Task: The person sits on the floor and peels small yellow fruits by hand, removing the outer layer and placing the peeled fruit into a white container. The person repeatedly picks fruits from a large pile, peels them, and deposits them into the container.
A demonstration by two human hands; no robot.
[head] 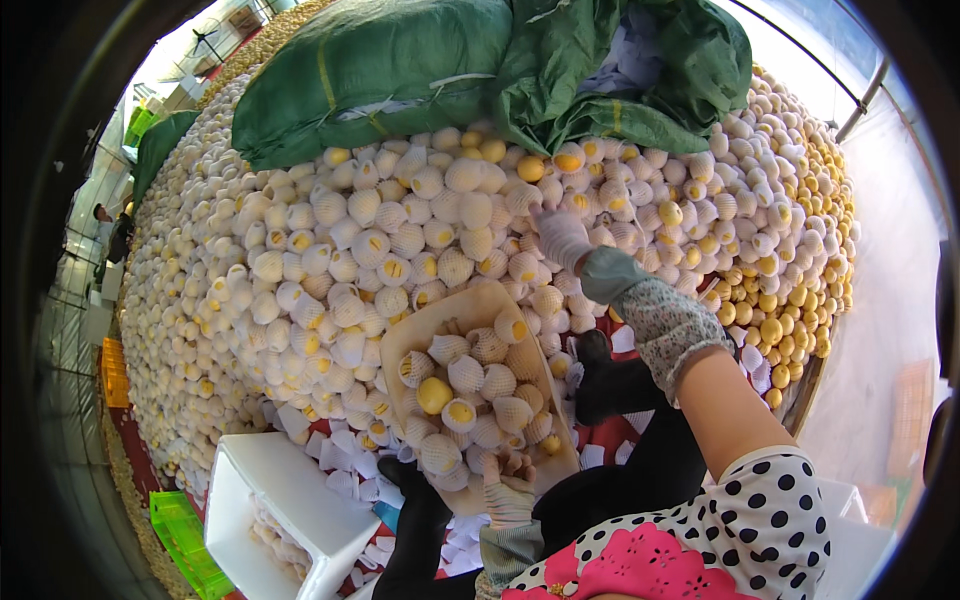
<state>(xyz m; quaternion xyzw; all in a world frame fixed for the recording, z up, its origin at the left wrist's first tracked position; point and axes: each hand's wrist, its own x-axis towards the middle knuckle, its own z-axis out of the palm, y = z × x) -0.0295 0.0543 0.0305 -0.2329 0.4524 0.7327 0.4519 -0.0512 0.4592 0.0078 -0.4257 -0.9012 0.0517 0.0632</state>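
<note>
My right hand [560, 234], in a striped glove with bare fingertips, reaches into a big heap of yellow melons in white foam net sleeves [352, 247]. Its fingertips touch the heap beside a sleeved melon [523, 199]; whether they grip one is hidden. Between my legs rests a beige plastic tub [420, 319] filled with sleeved melons [496, 381]. One bare yellow melon [434, 395] lies among them. My left hand [510, 480], gloved the same way, is at the tub's near end with fingers loosely curled and apart, nothing seen in them.
Green woven sacks [397, 75] lie across the far heap; one gapes open [630, 52]. A white foam box [292, 480] with sleeved melons stands at lower left, beside a green crate [184, 544]. Bare melons [772, 330] are piled right. Loose foam sleeves [345, 457] litter the red ground.
</note>
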